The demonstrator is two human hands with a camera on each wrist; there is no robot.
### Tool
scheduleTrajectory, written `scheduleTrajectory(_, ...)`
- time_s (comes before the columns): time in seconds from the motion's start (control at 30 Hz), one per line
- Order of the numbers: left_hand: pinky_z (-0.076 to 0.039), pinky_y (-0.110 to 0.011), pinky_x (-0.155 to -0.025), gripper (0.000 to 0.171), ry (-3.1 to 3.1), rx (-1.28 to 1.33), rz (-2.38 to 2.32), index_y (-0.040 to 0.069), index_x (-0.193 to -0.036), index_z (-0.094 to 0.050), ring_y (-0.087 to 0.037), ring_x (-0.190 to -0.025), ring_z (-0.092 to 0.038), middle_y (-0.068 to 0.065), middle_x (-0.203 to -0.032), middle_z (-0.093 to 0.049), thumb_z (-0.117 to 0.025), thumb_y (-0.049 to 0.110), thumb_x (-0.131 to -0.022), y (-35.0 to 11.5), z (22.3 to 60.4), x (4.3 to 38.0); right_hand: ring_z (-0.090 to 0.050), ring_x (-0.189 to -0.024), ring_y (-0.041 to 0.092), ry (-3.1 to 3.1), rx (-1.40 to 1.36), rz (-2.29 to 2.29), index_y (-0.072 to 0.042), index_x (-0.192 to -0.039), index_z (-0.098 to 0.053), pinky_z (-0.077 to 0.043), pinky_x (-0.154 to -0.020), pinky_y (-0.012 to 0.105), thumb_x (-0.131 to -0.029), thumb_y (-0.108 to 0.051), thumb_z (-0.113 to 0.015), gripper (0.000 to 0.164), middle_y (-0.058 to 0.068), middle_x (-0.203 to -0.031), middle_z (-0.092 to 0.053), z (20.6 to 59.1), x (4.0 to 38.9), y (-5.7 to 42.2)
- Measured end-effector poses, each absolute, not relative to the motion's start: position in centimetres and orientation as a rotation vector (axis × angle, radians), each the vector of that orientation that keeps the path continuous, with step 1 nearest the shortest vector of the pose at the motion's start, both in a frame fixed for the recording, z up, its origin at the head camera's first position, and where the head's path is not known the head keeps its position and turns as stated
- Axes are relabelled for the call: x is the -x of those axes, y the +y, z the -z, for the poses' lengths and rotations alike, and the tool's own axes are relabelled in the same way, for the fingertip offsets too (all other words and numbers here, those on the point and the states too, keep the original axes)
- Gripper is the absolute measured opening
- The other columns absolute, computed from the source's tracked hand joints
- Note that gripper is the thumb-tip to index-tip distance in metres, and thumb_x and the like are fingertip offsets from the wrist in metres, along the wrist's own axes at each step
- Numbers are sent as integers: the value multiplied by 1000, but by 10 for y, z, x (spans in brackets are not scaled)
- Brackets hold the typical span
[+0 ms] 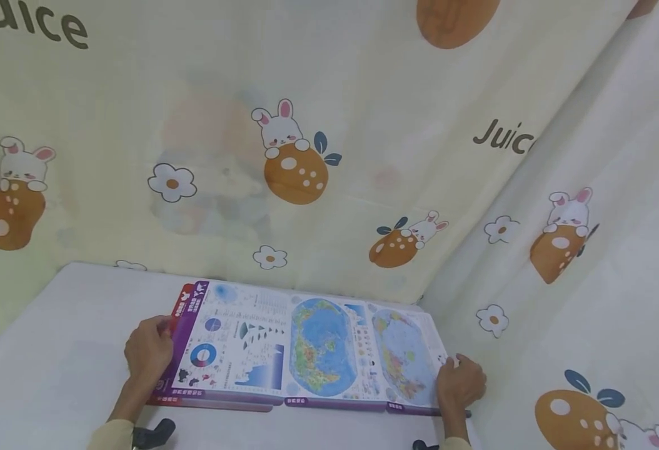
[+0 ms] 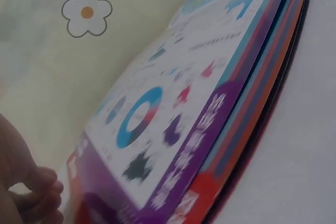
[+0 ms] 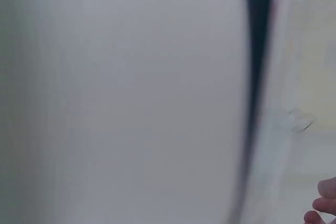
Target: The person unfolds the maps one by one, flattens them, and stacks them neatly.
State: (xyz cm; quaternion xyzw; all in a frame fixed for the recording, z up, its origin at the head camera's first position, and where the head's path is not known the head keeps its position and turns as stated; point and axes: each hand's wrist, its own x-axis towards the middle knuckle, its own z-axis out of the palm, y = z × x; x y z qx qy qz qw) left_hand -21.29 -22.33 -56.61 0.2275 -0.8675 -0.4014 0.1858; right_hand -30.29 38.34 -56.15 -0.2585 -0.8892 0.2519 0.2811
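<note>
The unfolded map book (image 1: 326, 350) lies on the table (image 1: 42, 375), long axis left to right, between left hand (image 1: 148, 350) and right hand (image 1: 461, 382). Fingers bend at its opposite ends, neither hand clearly nearer; whether either grips it cannot be told.

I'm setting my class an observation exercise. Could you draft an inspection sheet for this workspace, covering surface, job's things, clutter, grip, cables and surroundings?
Surface: white table, partly covered by the map sheets.
Job's things: map sheets, layered and spread open, maps and charts facing up, edged in purple and red.
Clutter: nothing seen.
Grip: left hand at the sheets' left edge, right hand at the right; whether either pinches them cannot be told.
Cables: nothing seen.
Surroundings: printed cloth behind and to the right, showing rabbits, fruit and flowers.
</note>
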Motion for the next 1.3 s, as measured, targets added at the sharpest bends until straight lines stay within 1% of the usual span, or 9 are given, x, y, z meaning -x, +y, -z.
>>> scheduleTrajectory(0.13,-54,-64,-97,35,-2489,-489,1073,-11,-141,-62,-52,-113,-66,-36,-129,-70,-53,0,-109,-233,565,221,-60,-117,60,-2418,385,-585,8,-133,-71,-44,-100,72,-104,-19,-69,39,39,-128,-68,535,292,354)
scheduleTrajectory(0.23,-51,-67,-104,40,-2537,-314,990,-9,-147,-57,-51,-123,-60,-35,-139,-64,-55,0,-109,-241,566,230,-61,-121,57,-2501,132,-568,4,-138,-69,-45,-102,71,-104,-23,-71,43,36,-133,-68,525,280,324)
scheduleTrajectory(0.43,-43,-73,-116,49,-2628,-59,819,-10,-153,-50,-56,-142,-49,-35,-154,-53,-58,-1,-106,-255,571,249,-50,-145,55,-2779,-297,-510,-8,-152,-62,-38,-117,75,-106,-34,-70,53,32,-156,-56,536,253,270)
scheduleTrajectory(0.5,-41,-73,-118,53,-2658,-29,794,-10,-156,-47,-56,-145,-47,-35,-157,-50,-59,1,-105,-258,573,254,-48,-147,57,-2807,-404,-462,-11,-153,-61,-36,-116,79,-105,-36,-71,55,33,-159,-52,543,244,258)
scheduleTrajectory(0.6,-38,-73,-122,58,-2670,24,793,-9,-158,-45,-55,-148,-45,-34,-159,-50,-62,2,-104,-260,577,260,-52,-140,60,-2772,-529,-383,-14,-151,-63,-42,-108,82,-101,-36,-75,56,35,-155,-54,551,231,244)
scheduleTrajectory(0.73,-35,-74,-123,58,-2695,66,774,-8,-159,-45,-53,-151,-43,-32,-161,-50,-61,6,-105,-261,582,269,-52,-137,64,-2769,-624,-308,-16,-151,-63,-44,-99,88,-97,-47,-76,63,38,-153,-54,561,217,231)
scheduleTrajectory(0.93,-31,-78,-121,57,-2745,81,713,-6,-161,-43,-51,-154,-40,-30,-164,-48,-56,7,-107,-263,586,278,-30,-150,75,-3005,-592,-388,-22,-164,-49,-23,-107,98,-101,-62,-64,76,46,-166,-33,566,204,223)
scheduleTrajectory(1.13,-28,-82,-120,56,-2756,70,671,-7,-158,-47,-53,-149,-43,-31,-161,-52,-55,6,-105,-267,593,276,-26,-150,78,-3074,-606,-433,-26,-167,-44,-18,-104,101,-101,-62,-64,77,48,-166,-30,570,207,222)
scheduleTrajectory(1.3,-23,-81,-123,56,-2761,58,718,-4,-161,-44,-54,-152,-37,-30,-163,-49,-52,7,-107,-268,594,276,-23,-152,76,-3118,-589,-431,-30,-169,-40,-16,-105,101,-102,-62,-62,78,46,-168,-28,570,216,220)
